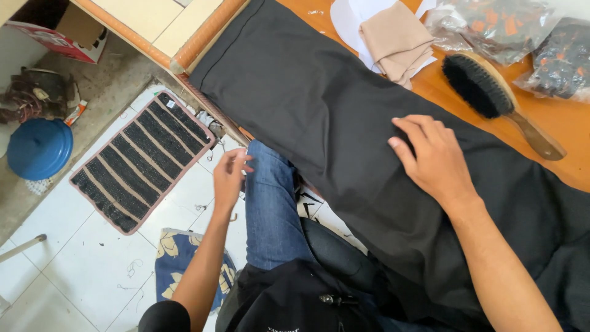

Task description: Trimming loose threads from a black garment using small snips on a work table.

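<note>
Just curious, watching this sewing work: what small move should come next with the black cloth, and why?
Probably bring the left hand back up onto the black cloth. Only the right hand lies flat on it, while the left hangs off the table edge above the knee, its fingers pinched on something too small to tell.

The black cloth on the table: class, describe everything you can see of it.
The black cloth is a long, smooth, matte woven piece lying flat and slantwise across the orange wooden table, one stitched edge running along the table's near side. Its lower end bunches toward the person's lap. The right hand presses flat on it; the left hand hangs apart, over the knee.
</note>
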